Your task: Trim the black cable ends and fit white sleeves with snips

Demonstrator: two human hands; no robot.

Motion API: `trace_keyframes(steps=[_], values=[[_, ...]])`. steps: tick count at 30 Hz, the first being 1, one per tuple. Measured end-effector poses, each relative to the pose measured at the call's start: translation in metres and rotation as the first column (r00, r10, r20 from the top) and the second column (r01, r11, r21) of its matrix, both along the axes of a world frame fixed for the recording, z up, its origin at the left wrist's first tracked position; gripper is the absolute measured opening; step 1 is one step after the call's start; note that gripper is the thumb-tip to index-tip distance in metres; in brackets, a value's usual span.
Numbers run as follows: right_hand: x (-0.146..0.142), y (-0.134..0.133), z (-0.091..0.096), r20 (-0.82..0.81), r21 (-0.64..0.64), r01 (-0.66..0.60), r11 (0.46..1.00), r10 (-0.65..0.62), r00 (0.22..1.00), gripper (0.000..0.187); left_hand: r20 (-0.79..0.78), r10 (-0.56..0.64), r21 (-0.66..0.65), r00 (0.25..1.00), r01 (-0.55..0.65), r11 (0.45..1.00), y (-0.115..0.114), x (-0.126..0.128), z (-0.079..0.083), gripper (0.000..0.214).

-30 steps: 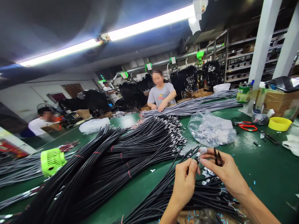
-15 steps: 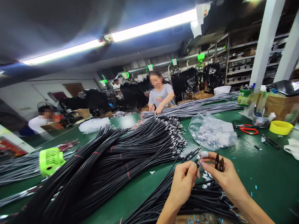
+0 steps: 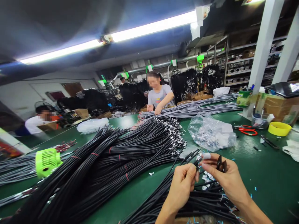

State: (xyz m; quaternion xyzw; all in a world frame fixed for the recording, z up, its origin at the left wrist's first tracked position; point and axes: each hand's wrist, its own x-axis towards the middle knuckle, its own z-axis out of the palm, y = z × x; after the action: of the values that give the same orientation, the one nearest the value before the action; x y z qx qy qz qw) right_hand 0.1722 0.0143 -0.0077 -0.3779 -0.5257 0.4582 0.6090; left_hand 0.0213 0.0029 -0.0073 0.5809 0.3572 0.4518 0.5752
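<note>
My left hand (image 3: pixel 183 183) is closed in a pinch on the end of a thin black cable (image 3: pixel 184 160) lifted from the loose pile (image 3: pixel 187 202) under my wrists. My right hand (image 3: pixel 225 177) meets it at the cable tip, a taped fingertip touching the end. Small black snips (image 3: pixel 220 164) sit tucked in my right hand's grip, blades pointing up. Both hands hover low over the green table (image 3: pixel 261 174).
A big heap of black cables banded in red (image 3: pixel 112 158) fills the left. Beyond my hands lies a clear plastic bag (image 3: pixel 211 132). Red scissors (image 3: pixel 247 130), a yellow bowl (image 3: pixel 279 128) and a cardboard box (image 3: pixel 277 104) stand right. A green fan (image 3: pixel 46 161) sits left. A person (image 3: pixel 158 93) works across the table.
Both hands have sunk slightly in view and drawn a little closer together at the cable tip. The person across the table has shifted a hand along the grey cables.
</note>
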Motion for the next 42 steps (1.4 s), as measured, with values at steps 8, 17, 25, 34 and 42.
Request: trace_keyframes(steps=[8,17,25,34,42], values=[[-0.005,0.002,-0.006,0.037,0.017,0.044,0.999,-0.045,0.998,0.019,-0.124,0.276,0.163,0.953,-0.255,0.953,0.0,0.008,-0.001,0.033],[-0.002,-0.001,0.001,0.125,0.056,0.002,0.998,-0.009,0.992,0.035,0.048,0.291,0.061,0.956,-0.293,0.954,0.001,0.01,0.003,0.032],[0.0,-0.004,-0.004,0.157,0.028,-0.041,0.999,0.036,0.987,0.036,0.095,0.217,0.031,0.972,-0.221,0.975,0.003,0.005,0.003,0.036],[0.002,-0.002,0.0,0.112,0.026,-0.11,0.994,0.106,0.988,0.03,0.029,0.093,0.097,0.995,-0.096,0.991,-0.001,-0.001,0.006,0.034],[0.007,-0.004,0.002,0.094,0.038,-0.137,0.99,0.133,0.987,0.036,0.002,-0.03,0.273,1.0,0.028,0.962,0.0,-0.003,0.005,0.031]])
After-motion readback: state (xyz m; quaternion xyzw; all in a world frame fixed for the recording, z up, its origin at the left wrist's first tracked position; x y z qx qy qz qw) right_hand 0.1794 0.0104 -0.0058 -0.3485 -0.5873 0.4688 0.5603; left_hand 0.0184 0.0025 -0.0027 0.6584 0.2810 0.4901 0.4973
